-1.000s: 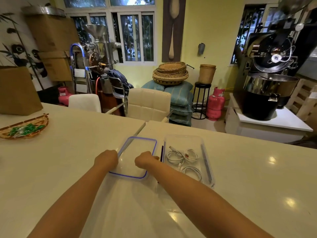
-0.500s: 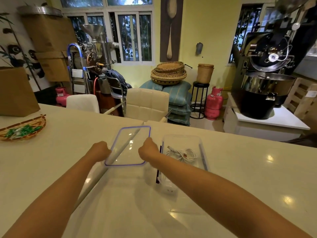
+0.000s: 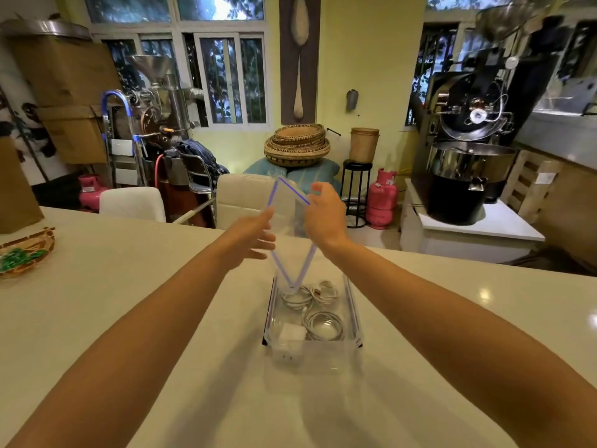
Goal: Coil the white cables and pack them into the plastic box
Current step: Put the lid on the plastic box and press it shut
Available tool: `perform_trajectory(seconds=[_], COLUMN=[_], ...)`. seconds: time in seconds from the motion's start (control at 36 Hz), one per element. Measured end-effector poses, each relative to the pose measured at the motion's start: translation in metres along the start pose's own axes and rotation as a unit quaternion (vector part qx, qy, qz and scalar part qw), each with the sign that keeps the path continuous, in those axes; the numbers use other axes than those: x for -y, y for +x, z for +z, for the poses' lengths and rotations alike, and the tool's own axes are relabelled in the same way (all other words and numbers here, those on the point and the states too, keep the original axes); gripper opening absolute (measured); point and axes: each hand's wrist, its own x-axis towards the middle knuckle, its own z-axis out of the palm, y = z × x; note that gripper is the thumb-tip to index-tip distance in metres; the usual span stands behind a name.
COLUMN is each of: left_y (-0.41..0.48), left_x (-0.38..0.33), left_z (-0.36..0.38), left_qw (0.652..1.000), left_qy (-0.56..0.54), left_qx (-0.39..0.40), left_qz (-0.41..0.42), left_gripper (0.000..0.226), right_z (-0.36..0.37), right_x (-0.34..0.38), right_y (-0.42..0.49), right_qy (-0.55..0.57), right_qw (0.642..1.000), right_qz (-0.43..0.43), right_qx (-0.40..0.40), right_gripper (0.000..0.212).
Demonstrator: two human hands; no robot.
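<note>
From the head camera, both arms reach out over a pale table. Between the hands a clear lid with a blue rim is held up in the air, turned on its corner like a diamond. Its lowest corner points down at the far end of the plastic box; I can't tell whether that corner touches the box.

The left hand is at the lid's left edge. Its fingers are stretched out fairly straight and slightly spread, and they lie against the lid rather than wrapping it. That hand is a bit blurred, so the exact contact is hard to make out. The right hand has the upper right edge, with its fingers curled over the rim and pinching it near the top.

The box sits open on the table, just in front of the person and between the two forearms. Inside it lie the white cables, wound into loose coils: one coil near the middle and more bunched at the far end under the lid's corner. A white charger block rests in the near left corner, just beside the nearer coil.

A woven tray holding something green sits at the table's left edge, well apart from the box. Beyond the table stand a cream chair, a stack of baskets and a pink gas cylinder.
</note>
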Motion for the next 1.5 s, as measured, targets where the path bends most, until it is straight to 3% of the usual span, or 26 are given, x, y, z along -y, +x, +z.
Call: perform_trajectory(seconds=[0.14,0.22,0.25,0.36,0.44,0.53,0.64,0.72,0.78,0.83,0.89,0.97,1.11,1.5], left_y=[-0.011,-0.015,-0.014,-0.011,-0.014,-0.019,-0.024,-0.025,-0.026,-0.024,-0.022,-0.023,-0.017,-0.005], left_x=[-0.040,-0.042,-0.040,-0.025,-0.015,-0.006,0.007,0.018,0.026,0.036,0.046,0.056,0.063,0.080], left_z=[0.030,0.040,0.043,0.049,0.045,0.040,0.033,0.034,0.038,0.040,0.042,0.047,0.050,0.052], left_qw=[0.989,0.985,0.983,0.982,0.983,0.980,0.980,0.987,0.992,0.995,0.998,1.000,0.998,0.987], left_qy=[-0.131,-0.159,-0.169,-0.182,-0.174,-0.190,-0.191,-0.151,-0.117,-0.090,-0.059,0.004,0.036,0.131], left_qx=[0.064,0.068,0.062,0.048,0.046,0.056,0.050,0.050,0.041,0.031,0.015,-0.013,-0.049,-0.064], left_qz=[-0.001,0.016,0.019,0.025,0.022,0.012,0.008,-0.002,-0.010,-0.018,-0.023,-0.014,-0.010,-0.070], left_gripper=[0.053,0.019,0.017,0.036,0.023,0.021,0.033,0.020,0.018,0.019,0.022,0.016,0.026,0.018], right_z=[-0.015,-0.021,-0.022,-0.033,-0.044,-0.059,-0.072,-0.066,-0.060,-0.053,-0.046,-0.038,-0.031,-0.023], right_x=[0.006,-0.003,-0.007,-0.021,-0.031,-0.041,-0.061,-0.088,-0.100,-0.104,-0.111,-0.116,-0.115,-0.125], right_y=[-0.025,-0.041,-0.045,-0.055,-0.056,-0.046,-0.030,-0.025,-0.027,-0.035,-0.038,-0.039,-0.034,-0.034], right_qy=[-0.071,-0.150,-0.171,-0.190,-0.159,-0.155,-0.065,0.014,0.067,0.098,0.088,0.081,0.050,-0.031], right_qw=[0.985,0.952,0.942,0.921,0.933,0.962,0.994,0.980,0.972,0.967,0.968,0.967,0.966,0.957], right_qz=[-0.158,-0.266,-0.289,-0.313,-0.269,-0.207,0.010,0.151,0.180,0.203,0.212,0.225,0.242,0.263], right_qx=[-0.010,-0.008,0.005,0.129,0.179,0.092,0.088,0.130,0.136,0.118,0.102,0.088,0.080,0.122], right_gripper=[0.034,0.031,0.034,0.039,0.042,0.043,0.054,0.074,0.058,0.037,0.029,0.027,0.030,0.034])
